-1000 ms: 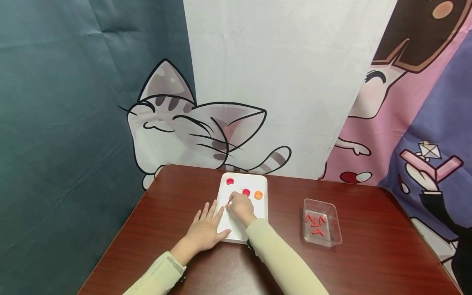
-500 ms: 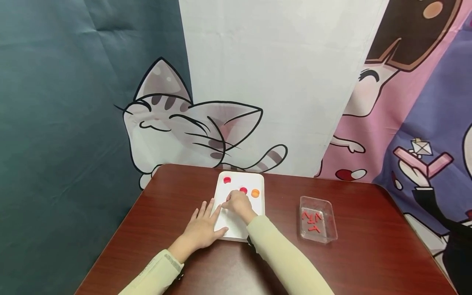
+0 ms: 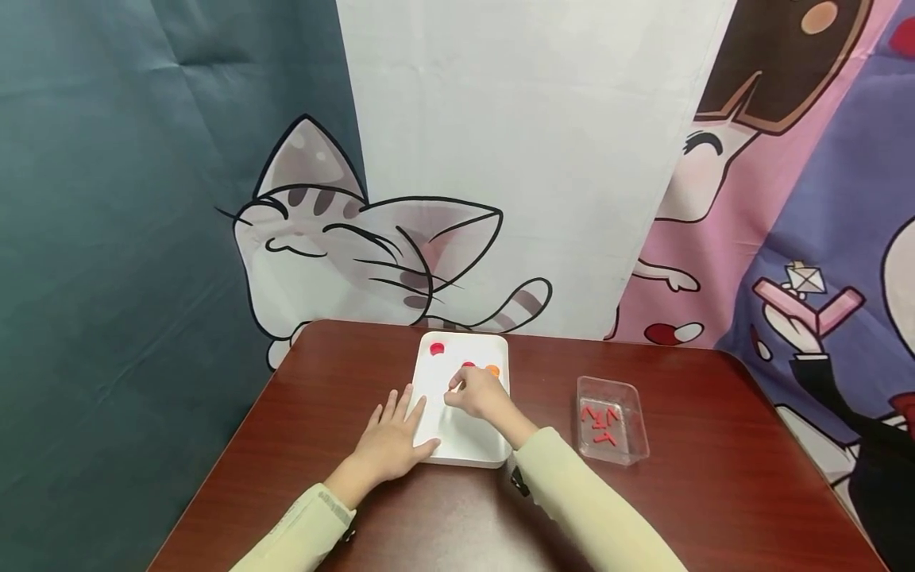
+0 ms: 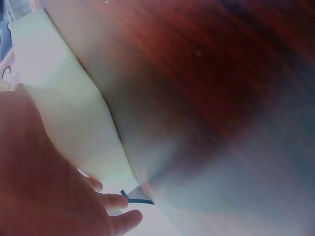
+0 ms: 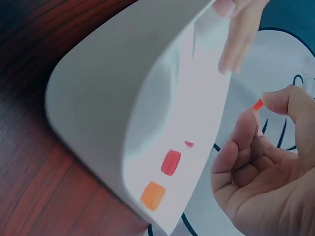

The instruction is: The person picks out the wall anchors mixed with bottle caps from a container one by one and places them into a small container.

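Note:
A white tray (image 3: 461, 449) lies on the table. My right hand (image 3: 482, 396) is over its middle, thumb and index finger pinching a small red stick (image 5: 258, 104), whose end shows between the fingertips in the right wrist view. My left hand (image 3: 389, 449), fingers spread straight, rests at the tray's left edge with thumb and index finger over the rim. On the tray, one red ring-like piece (image 3: 437, 349) sits at the far left. Another red piece (image 5: 171, 162) and an orange one (image 5: 153, 196) lie beyond my right hand, which partly covers them in the head view.
To the right of the tray stands a clear plastic box (image 3: 635, 429) with several small red sticks (image 3: 604, 438) in it, some V-shaped. Behind the brown table (image 3: 343, 357) hangs a cartoon-printed cloth (image 3: 572, 159).
My right hand has shifted right and back from the tray's left part, its forearm swinging right. The left hand stays at the edge. The head view has turned slightly right.

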Demonstrator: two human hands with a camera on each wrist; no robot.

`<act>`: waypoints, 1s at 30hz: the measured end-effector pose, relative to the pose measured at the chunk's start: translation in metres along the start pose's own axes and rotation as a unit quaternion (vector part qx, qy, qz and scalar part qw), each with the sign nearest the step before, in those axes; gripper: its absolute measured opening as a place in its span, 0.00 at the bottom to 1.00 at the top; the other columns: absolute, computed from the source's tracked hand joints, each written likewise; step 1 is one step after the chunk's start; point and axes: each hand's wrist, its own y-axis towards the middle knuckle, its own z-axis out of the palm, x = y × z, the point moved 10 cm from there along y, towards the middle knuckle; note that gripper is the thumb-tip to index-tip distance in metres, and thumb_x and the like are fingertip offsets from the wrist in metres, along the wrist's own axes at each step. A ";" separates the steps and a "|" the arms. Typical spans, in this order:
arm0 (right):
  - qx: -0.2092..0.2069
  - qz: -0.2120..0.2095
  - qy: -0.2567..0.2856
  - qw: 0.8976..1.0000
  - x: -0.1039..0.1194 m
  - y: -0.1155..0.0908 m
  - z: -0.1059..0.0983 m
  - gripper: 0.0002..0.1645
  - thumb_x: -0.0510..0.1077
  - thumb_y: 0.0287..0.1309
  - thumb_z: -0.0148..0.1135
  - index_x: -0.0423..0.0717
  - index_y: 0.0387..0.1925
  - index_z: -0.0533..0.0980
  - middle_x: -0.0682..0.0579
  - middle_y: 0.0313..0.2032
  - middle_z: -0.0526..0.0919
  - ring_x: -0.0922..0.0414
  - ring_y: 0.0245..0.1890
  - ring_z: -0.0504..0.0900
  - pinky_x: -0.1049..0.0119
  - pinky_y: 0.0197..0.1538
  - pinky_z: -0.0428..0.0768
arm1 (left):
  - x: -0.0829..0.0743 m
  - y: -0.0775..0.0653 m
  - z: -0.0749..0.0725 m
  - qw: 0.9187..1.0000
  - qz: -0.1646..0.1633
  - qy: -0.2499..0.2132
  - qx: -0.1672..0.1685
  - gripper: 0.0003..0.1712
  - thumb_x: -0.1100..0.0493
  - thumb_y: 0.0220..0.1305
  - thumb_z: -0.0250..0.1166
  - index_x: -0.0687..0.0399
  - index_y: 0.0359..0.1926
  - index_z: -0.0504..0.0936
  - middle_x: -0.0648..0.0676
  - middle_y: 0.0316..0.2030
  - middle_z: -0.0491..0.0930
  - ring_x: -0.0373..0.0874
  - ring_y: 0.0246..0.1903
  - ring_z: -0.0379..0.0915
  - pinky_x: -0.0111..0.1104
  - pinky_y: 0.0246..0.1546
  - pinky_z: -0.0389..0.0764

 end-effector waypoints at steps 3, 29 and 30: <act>-0.008 -0.015 0.009 1.000 -0.003 -0.005 -0.008 0.10 0.50 0.42 0.65 0.51 0.28 0.80 0.58 0.22 0.75 0.61 0.23 0.72 0.68 0.28 0.71 | 0.000 0.000 -0.001 1.000 0.000 -0.003 -0.003 0.48 0.25 0.59 0.45 0.45 0.72 0.51 0.57 0.73 0.40 0.59 0.71 0.38 0.54 0.65 0.49; -0.049 0.024 0.114 0.992 -0.057 -0.058 -0.068 0.09 0.48 0.49 0.65 0.51 0.33 0.79 0.55 0.21 0.74 0.60 0.22 0.71 0.68 0.26 0.69 | 0.000 -0.002 -0.002 1.000 0.006 -0.017 -0.008 0.48 0.26 0.60 0.45 0.46 0.73 0.50 0.57 0.73 0.39 0.59 0.71 0.38 0.54 0.66 0.48; -0.047 0.028 0.116 0.992 -0.059 -0.060 -0.068 0.09 0.48 0.49 0.65 0.51 0.34 0.79 0.55 0.21 0.74 0.60 0.23 0.71 0.68 0.25 0.70 | 0.000 -0.002 -0.001 1.000 0.006 -0.017 -0.008 0.48 0.26 0.60 0.45 0.46 0.73 0.51 0.57 0.73 0.39 0.59 0.71 0.38 0.54 0.66 0.48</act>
